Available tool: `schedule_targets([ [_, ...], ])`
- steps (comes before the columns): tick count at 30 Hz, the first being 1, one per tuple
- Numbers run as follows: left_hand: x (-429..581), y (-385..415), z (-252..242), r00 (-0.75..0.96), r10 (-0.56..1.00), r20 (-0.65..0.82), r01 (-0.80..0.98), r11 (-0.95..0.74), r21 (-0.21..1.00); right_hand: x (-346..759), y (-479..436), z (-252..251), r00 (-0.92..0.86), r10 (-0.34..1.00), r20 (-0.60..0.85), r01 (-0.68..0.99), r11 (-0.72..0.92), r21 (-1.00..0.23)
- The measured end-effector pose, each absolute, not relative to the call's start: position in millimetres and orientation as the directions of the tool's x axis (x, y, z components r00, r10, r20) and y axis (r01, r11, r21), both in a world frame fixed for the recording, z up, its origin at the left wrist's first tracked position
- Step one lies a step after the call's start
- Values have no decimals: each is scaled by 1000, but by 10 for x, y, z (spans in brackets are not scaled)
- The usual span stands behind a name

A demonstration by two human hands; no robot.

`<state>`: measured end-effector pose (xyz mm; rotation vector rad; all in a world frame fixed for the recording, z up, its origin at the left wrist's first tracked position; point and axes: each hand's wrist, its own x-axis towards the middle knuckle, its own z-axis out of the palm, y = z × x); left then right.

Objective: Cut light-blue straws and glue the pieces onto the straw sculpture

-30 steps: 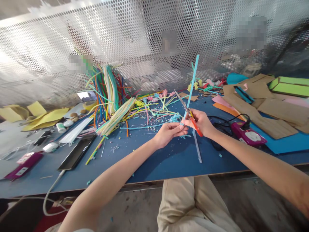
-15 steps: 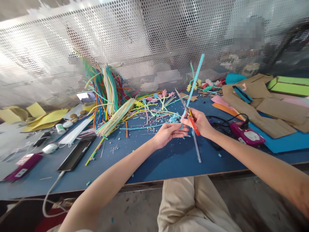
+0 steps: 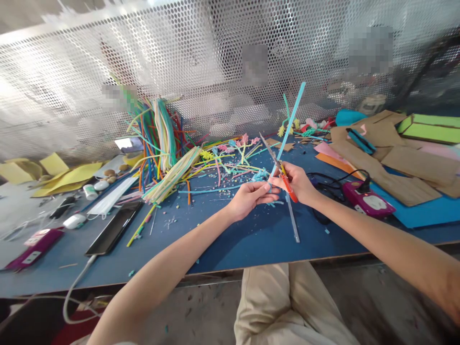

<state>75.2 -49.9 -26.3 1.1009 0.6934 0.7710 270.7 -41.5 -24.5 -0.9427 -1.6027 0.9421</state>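
Observation:
A light blue pipe cleaner (image 3: pixel 292 120) stands up at a slant from between my two hands. My left hand (image 3: pixel 247 200) pinches its lower end between thumb and fingers, the other fingers loosely stretched. Closed round a pair of scissors (image 3: pixel 286 181) with red-orange handles, my right hand (image 3: pixel 298 184) also has its fingertips at the pipe cleaner, touching my left fingertips. The scissor blades point up and left, away from the pipe cleaner's lower end. A fluffy blue piece (image 3: pixel 260 175) lies just behind my left fingers. Below my right hand lies a translucent stick (image 3: pixel 293 220).
Bundles of coloured pipe cleaners (image 3: pixel 165 139) stand at back left, near a phone (image 3: pixel 114 229) with a cable. Small clippings scatter over the blue table (image 3: pixel 230 244). A purple power strip (image 3: pixel 370 197) and brown cardboard (image 3: pixel 413 167) lie right. A perforated metal screen (image 3: pixel 201 62) runs behind.
My left fingers have closed a little more on the lower end of the blue pipe cleaner, whose top has tipped slightly right. The scissors stay in my right hand.

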Motion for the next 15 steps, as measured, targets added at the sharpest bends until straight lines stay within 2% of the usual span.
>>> schedule_targets([
  [15, 745, -488, -262, 476, 871, -121, -179, 230, 957, 2708, -393, -258, -185, 917, 354, 113, 378, -919],
])
